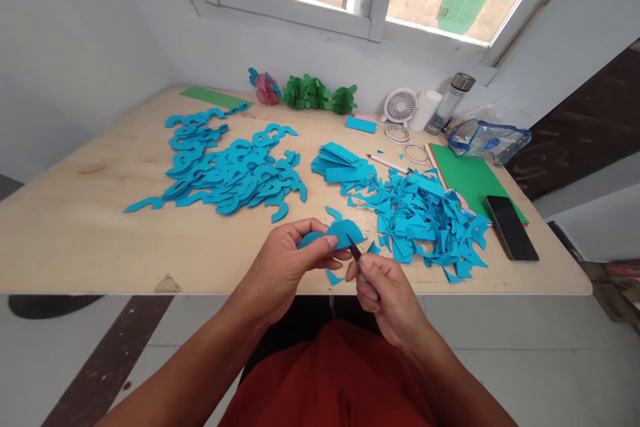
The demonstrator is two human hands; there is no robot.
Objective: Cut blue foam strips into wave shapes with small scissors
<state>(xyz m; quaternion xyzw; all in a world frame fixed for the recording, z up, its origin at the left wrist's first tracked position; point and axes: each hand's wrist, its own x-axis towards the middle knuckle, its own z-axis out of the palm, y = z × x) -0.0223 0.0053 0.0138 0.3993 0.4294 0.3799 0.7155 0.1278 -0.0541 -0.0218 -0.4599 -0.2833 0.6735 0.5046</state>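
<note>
Near the table's front edge, my left hand [295, 253] pinches a blue paper piece [345, 231] with a rounded edge. My right hand [383, 283] is closed around small dark scissors [355, 251], whose blades touch the lower right part of that paper. Most of the scissors' handle is hidden by my fingers. Just right of my hands lies a heap of blue paper scraps [425, 220]. Behind it is a stack of blue paper strips [340, 163]. A large pile of wavy blue cutouts [240, 173] is on the left.
On the wooden table [100, 233], green and pink paper decorations [305, 92] line the wall. Towards the back right are a white fan [400, 105], a bottle [451, 103], tape rolls [397, 133] and a clear pouch [490, 140]. A phone [511, 227] lies beside green paper [470, 177].
</note>
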